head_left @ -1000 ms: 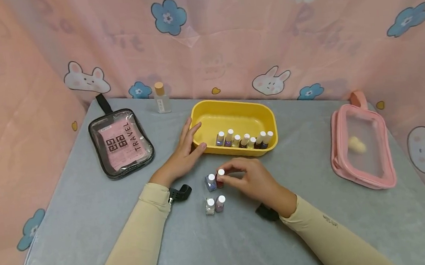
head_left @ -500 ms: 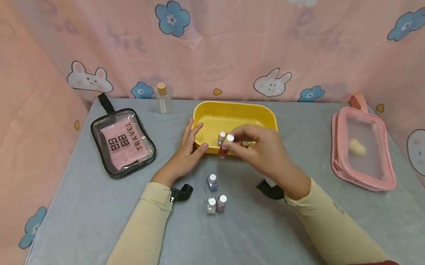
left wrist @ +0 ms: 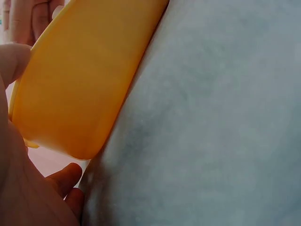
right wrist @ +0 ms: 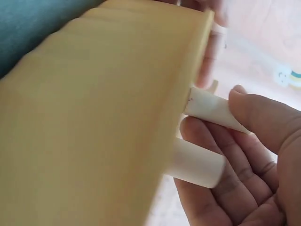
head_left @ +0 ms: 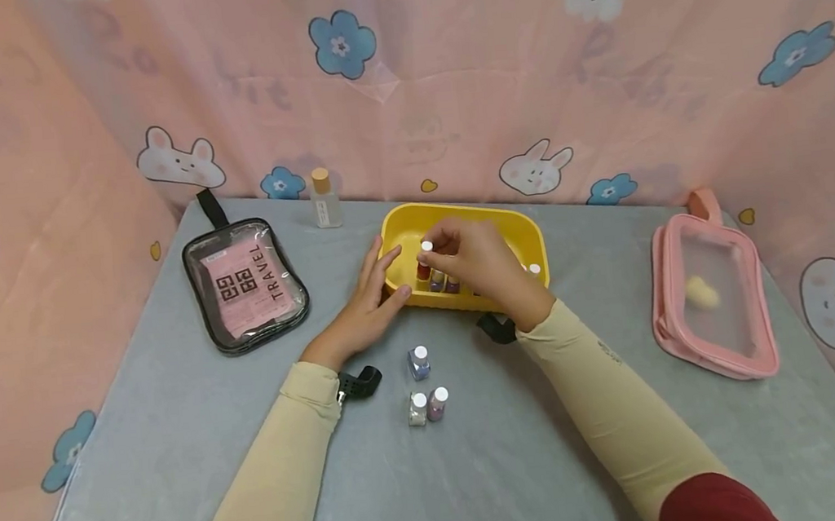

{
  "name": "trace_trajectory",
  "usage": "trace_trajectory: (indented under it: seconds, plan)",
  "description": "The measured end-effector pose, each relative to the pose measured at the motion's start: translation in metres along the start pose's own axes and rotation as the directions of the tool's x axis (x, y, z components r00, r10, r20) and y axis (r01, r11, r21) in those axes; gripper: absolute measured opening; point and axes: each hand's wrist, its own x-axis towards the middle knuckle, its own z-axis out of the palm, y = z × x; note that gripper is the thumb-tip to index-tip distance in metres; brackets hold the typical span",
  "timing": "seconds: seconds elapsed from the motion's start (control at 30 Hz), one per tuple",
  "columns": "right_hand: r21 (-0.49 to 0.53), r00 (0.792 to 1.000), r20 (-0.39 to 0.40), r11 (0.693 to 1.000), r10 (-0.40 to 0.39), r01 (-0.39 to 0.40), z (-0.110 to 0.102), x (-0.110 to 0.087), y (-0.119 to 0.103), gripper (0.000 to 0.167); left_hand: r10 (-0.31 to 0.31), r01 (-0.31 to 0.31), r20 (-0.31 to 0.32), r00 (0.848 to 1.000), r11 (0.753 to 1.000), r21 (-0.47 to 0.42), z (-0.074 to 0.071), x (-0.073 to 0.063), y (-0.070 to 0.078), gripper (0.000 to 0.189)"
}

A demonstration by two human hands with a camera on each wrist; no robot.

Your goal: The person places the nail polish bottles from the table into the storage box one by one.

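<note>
A yellow tray (head_left: 461, 213) stands at the table's back middle, with a row of white-capped nail polish bottles (head_left: 452, 283) along its near wall. My right hand (head_left: 435, 252) reaches into the tray's left end and pinches a red bottle (head_left: 424, 270) by its white cap (right wrist: 209, 109). A second white cap (right wrist: 197, 167) lies by my fingers (right wrist: 263, 117). My left hand (head_left: 388, 276) rests with straight fingers against the tray's left end (left wrist: 80, 84), thumb (left wrist: 63, 178) on the near wall. Three more bottles (head_left: 418, 363) (head_left: 418, 408) (head_left: 438, 403) stand on the grey cloth nearer me.
A clear black-edged pouch marked TRAVEL (head_left: 246, 282) lies at the left. A pink pouch (head_left: 711, 295) lies at the right. A small bottle with a cork-coloured cap (head_left: 323, 198) stands behind the tray. Pink patterned curtains close off the back and sides.
My right hand lifted the red bottle out of the group on the cloth and carried it forward into the tray's left end. The left hand stayed against the tray.
</note>
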Motion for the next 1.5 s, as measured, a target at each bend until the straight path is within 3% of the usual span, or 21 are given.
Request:
trace_trajectory:
  seconds: [0.47,0.87,0.93,1.0,1.1,1.17,1.3,1.4,1.5]
  plan:
    - [-0.100,0.987,0.120,0.991,0.103,-0.091,0.005,-0.002,0.006,0.015,-0.005,0.006,0.016,1.000,1.000,-0.004,0.005,-0.001,-0.002,0.065]
    - [-0.061,0.982,0.137,0.990,0.132,-0.125,0.002,0.001,0.006,0.014,-0.006,0.006,0.016,1.000,1.000,-0.013,0.002,-0.001,0.000,0.065]
    - [-0.090,0.983,0.138,0.990,0.121,-0.109,0.002,0.001,0.006,0.019,-0.006,0.006,0.015,1.000,1.000,-0.014,0.002,-0.001,0.000,0.065]
    - [-0.148,0.984,0.128,0.984,0.121,-0.102,0.000,-0.003,0.003,0.037,-0.011,0.011,0.016,1.000,1.000,-0.012,0.002,-0.001,-0.001,0.065]
    - [-0.230,0.990,0.072,0.968,0.118,-0.098,-0.007,-0.015,-0.006,0.067,-0.017,0.017,0.020,1.000,1.000,-0.004,0.001,0.000,0.000,0.066]
    - [-0.224,0.996,0.016,0.971,0.092,-0.086,-0.015,-0.028,-0.015,0.075,-0.021,0.021,0.024,0.999,1.000,0.003,0.001,0.001,0.000,0.067]
    - [-0.063,0.996,-0.054,0.996,-0.067,0.064,-0.025,-0.062,-0.026,0.058,-0.022,0.022,0.018,1.000,1.000,0.010,0.000,0.002,0.002,0.067]
    - [0.030,0.983,-0.030,0.982,-0.183,0.184,-0.021,-0.091,-0.025,0.047,-0.024,0.024,0.013,1.000,1.000,0.011,-0.001,0.001,0.003,0.067]
    - [0.058,0.971,0.026,0.970,-0.238,0.236,-0.009,-0.119,-0.018,0.047,-0.029,0.029,0.016,0.999,1.000,0.013,-0.001,0.000,0.004,0.067]
